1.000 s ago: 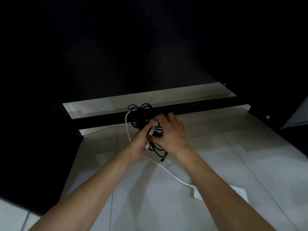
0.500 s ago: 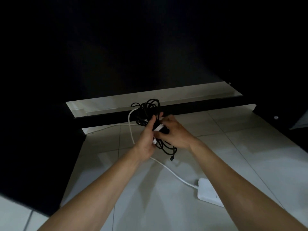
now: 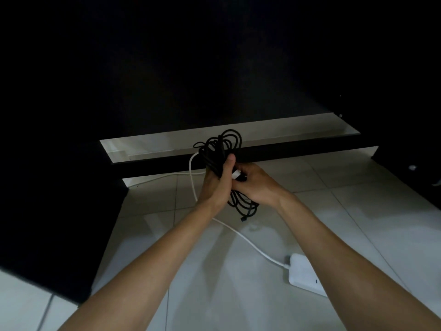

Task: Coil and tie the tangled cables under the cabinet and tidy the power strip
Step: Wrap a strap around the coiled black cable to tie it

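A dim room: pale glossy floor tiles (image 3: 346, 211) with thin grout lines catch soft light from above, throwing faint shadows. A black cabinet (image 3: 167, 68) fills the upper view, nearly lost in darkness. Beneath it, a dark crossbar (image 3: 298, 151) spans a lit gap showing a white baseboard (image 3: 155, 144) at the wall.

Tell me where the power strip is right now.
In the head view the white power strip lies on the tiled floor at lower right, partly hidden under the right forearm, its white cord running up toward the hands.
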Motion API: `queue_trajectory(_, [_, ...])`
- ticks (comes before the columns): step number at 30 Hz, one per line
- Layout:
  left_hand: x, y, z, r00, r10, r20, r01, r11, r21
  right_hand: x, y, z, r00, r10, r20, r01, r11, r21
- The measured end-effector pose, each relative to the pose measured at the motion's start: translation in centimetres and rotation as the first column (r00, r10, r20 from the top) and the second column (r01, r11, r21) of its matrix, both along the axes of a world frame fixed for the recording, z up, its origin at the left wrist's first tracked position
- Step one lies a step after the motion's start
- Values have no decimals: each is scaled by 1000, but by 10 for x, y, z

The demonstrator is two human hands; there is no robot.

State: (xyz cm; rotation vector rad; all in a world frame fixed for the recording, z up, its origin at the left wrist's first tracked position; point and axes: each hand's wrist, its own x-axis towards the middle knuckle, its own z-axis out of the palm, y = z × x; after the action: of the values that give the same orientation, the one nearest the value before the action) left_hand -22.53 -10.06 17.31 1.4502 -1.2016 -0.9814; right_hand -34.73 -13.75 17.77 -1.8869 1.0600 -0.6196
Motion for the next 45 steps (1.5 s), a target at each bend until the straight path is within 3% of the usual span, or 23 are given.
queue_trajectory(3, [5,-3,1,998,15,66,-13,1000,-28,-3,-3,9,999,20,-37,-19,1000,23])
queue_trajectory(7, [8,-5,2,999,-30,36,29,1000,4,-6,-7,12,998,58,-26,-55,994,93])
queue_trajectory(15, [5,-6,6,957,-168,-235,188,980,68,-20,-12,17,990,127,60,-139,947,290])
queue_trajectory(23, [8,-15,-7,970,-200,-137,215,971,106,-16,-15,2,982,119,150,-173,888,426])
queue_trajectory(30, [16,-20,-10,965,-232,-120,245,964,108,-7,-9,-2,972,70,225,-159,899,407])
queue_trajectory(35, [24,-17,-14,982,-189,-19,190,974,120,-1,-7,2,992,62,105,-88,961,264])
queue_trajectory(39, [21,-8,-10,990,-141,12,140,988,64,1,-5,0,988,85,129,-120,947,299])
queue_trajectory(41, [20,-4,-7,989,33,143,-29,999,-34,1,-6,3,989,83,124,-116,949,294])
queue_trajectory(43, [22,-5,-7,933,238,269,-195,965,-176,1,-10,3,995,32,91,-54,966,251])
queue_trajectory(45, [20,-5,-10,905,291,310,-219,944,-247,0,-12,3,997,-14,71,-1,975,220])
